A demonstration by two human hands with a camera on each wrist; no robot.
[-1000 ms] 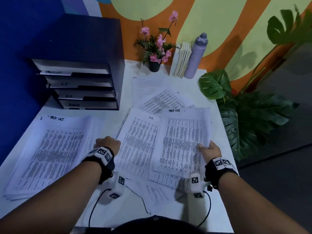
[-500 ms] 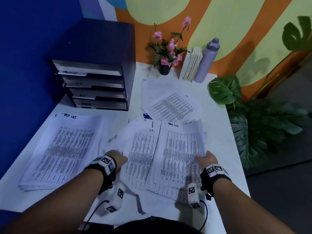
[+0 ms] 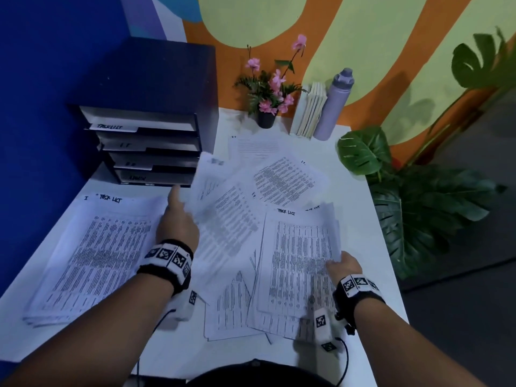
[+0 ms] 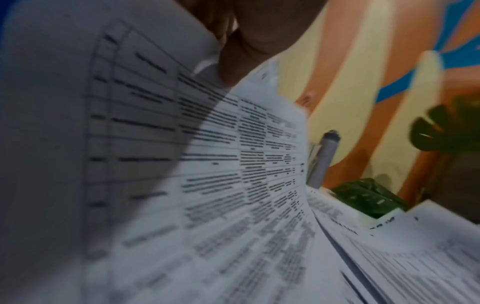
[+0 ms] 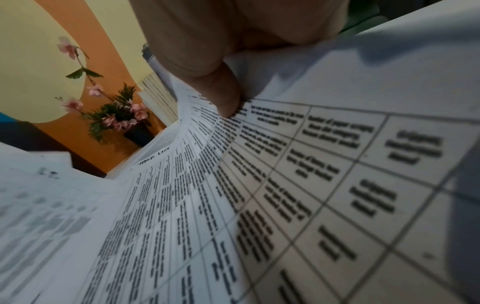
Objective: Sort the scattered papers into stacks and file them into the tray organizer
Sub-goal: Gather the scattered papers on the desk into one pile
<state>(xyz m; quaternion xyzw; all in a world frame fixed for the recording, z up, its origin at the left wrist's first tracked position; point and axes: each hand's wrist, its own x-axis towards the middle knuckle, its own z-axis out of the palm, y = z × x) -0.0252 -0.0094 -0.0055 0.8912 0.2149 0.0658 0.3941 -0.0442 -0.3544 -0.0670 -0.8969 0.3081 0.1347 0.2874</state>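
You are mid-sort. Your left hand [image 3: 178, 227] pinches a blurred loose sheet [image 3: 223, 219] at centre, lifted off the desk. Your right hand [image 3: 344, 265] pinches a task-list bundle [image 3: 298, 258] at 4 o'clock. The finished stack [image 3: 92, 252] lies at 9 o'clock, the tray organizer [image 3: 145, 146] at 11. Next, I judge, place each by its heading.

One tray organizer [image 3: 145, 113] with four labelled trays stands on one white table [image 3: 360, 219]. One neat stack of papers [image 3: 95, 252] lies left; the loose sheets [image 3: 284, 180] overlap too much to count exactly. Two hands: left hand [image 3: 178, 222], right hand [image 3: 344, 263]. One flower pot [image 3: 266, 118], one purple bottle [image 3: 333, 107], one row of booklets [image 3: 308, 110], one big leafy plant [image 3: 418, 208]
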